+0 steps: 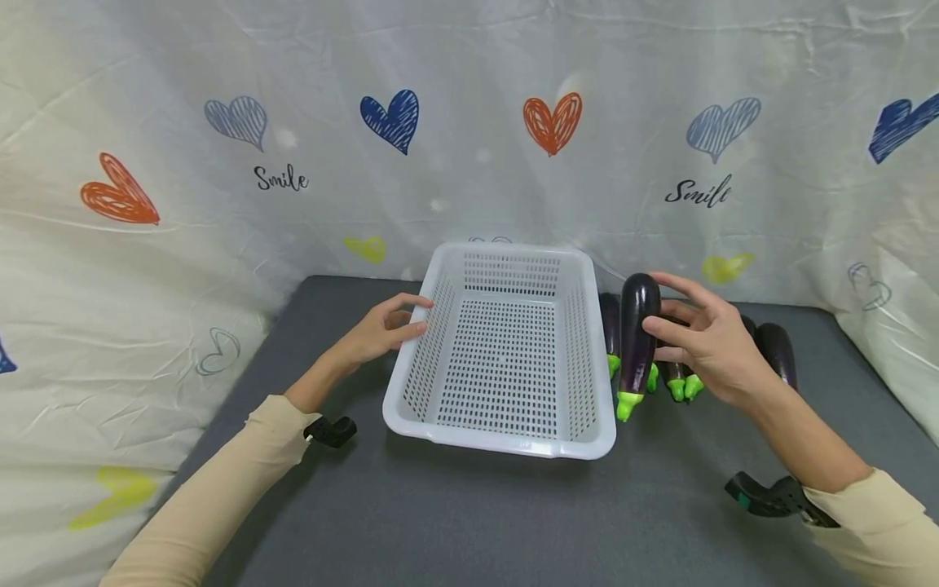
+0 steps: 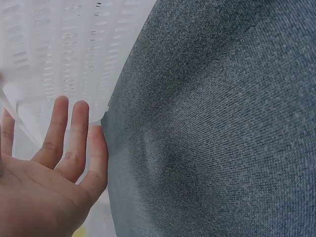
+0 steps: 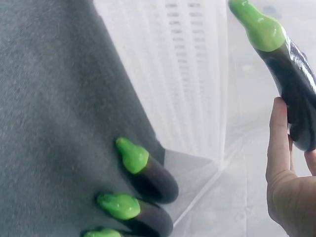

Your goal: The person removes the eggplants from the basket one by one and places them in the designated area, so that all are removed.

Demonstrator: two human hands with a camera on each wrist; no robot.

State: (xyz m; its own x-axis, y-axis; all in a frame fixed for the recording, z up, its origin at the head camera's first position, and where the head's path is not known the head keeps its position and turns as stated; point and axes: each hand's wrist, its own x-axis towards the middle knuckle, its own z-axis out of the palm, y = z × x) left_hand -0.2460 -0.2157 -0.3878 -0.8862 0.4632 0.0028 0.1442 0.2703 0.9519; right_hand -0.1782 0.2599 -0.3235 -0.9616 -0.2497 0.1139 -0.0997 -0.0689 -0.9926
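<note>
A white plastic basket [image 1: 499, 447] with slotted walls stands on the dark table. My left hand [image 1: 385, 328] holds its left rim, with thumb and index finger over the edge. In the left wrist view, the other fingers [image 2: 79, 131] extend outside the slotted wall. My right hand [image 1: 704, 338] grips a dark purple eggplant [image 1: 640, 326] with a green stem end, raised beside the basket's right rim. That eggplant's stem end points toward me in the head view. More eggplants [image 3: 155, 182] lie on the table beyond the basket's right side, partly hidden by my right hand.
A dark grey cloth-like surface [image 1: 469, 514] covers the table. Behind it hangs a pale sheet [image 1: 469, 187] printed with hearts and words. Another eggplant [image 1: 776, 350] shows to the right, behind my right wrist. Each wrist wears a black strapped device [image 1: 766, 496].
</note>
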